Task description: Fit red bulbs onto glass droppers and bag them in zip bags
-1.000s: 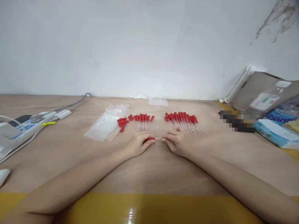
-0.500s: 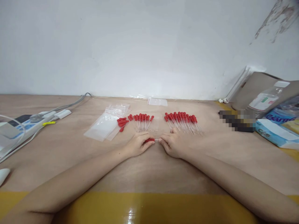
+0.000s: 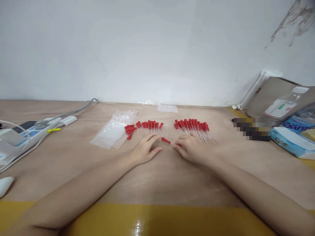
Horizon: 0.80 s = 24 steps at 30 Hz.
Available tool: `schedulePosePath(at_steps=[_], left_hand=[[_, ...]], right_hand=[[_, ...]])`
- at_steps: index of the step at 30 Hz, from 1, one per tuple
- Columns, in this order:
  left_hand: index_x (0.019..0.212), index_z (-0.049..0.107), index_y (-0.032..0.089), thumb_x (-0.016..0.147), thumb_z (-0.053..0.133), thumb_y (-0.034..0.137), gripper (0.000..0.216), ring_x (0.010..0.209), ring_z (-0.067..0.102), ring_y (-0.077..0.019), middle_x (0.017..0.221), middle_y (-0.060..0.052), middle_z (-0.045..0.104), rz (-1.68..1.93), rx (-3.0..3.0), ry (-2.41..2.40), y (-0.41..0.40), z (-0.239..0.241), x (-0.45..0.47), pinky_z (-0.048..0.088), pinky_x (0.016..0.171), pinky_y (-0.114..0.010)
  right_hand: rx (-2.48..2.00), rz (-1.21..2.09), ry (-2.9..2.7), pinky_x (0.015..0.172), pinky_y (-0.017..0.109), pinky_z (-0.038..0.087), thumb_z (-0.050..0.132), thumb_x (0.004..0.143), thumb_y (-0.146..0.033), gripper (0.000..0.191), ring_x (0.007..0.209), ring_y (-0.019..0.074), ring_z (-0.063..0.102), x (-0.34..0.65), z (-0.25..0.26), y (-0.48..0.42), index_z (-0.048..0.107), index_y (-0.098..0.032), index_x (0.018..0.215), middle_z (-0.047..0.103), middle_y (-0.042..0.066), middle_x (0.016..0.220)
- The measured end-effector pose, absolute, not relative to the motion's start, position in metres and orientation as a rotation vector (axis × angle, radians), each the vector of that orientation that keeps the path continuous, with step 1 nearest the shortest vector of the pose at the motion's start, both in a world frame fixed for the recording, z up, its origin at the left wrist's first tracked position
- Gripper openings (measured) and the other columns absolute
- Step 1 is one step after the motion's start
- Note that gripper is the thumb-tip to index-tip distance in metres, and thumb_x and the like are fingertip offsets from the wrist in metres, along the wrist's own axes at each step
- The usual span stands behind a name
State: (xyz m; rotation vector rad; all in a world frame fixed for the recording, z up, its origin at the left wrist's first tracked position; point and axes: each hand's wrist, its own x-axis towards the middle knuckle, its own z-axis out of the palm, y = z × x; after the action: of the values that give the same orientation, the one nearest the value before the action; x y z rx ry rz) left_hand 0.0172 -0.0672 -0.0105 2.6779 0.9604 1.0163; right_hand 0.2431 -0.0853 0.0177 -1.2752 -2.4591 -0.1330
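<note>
Between my hands is a dropper [image 3: 166, 140] with a red rubber bulb and a thin clear tube. My right hand [image 3: 189, 147] pinches it by the tube, the bulb pointing left. My left hand [image 3: 147, 149] is apart from the bulb, thumb and fingers spread with nothing between them. Behind my left hand lies a row of red-bulbed droppers [image 3: 150, 126], with bare clear tubes [image 3: 165, 130] at its right end. Several loose red bulbs [image 3: 129, 129] lie to the left of that row. A larger group of droppers [image 3: 192, 126] lies behind my right hand.
Clear plastic bags [image 3: 110, 131] lie left of the bulbs, and another small bag [image 3: 167, 108] is by the wall. A power strip [image 3: 29, 134] with cables stands at the left. At the right are a plastic bottle [image 3: 283, 106], a tissue pack [image 3: 292, 141] and a pixelated dark object [image 3: 251, 129].
My left hand has let go of the red bulb and opened. My right hand has moved slightly right with the dropper, whose bulb now shows in full.
</note>
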Motion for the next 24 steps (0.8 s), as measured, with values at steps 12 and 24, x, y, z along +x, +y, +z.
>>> schedulePosePath(at_steps=[12,24], left_hand=[[0.094,0.057,0.017,0.081,0.049,0.020,0.015,0.086,0.052,-0.0165,0.095,-0.006,0.052,0.925,2.643,0.929,-0.064,-0.015,0.020,0.044,0.079,-0.031],[0.084,0.053,0.017,0.079,0.050,0.024,0.009,0.076,0.051,-0.0164,0.082,-0.004,0.053,0.979,2.586,1.158,-0.064,-0.011,0.020,0.042,0.069,-0.029]], right_hand=[[-2.021,0.013,-1.766,0.062,0.029,0.032,0.046,0.073,-0.043,0.033,0.061,0.0164,0.054,0.282,0.015,-0.010,0.054,-0.019,0.052,0.059,0.001,0.058],[-1.987,-0.033,-1.916,0.080,0.040,0.027,0.044,0.074,-0.049,0.036,0.068,0.0199,0.056,0.246,0.019,-0.015,0.058,-0.020,0.058,0.062,0.003,0.063]])
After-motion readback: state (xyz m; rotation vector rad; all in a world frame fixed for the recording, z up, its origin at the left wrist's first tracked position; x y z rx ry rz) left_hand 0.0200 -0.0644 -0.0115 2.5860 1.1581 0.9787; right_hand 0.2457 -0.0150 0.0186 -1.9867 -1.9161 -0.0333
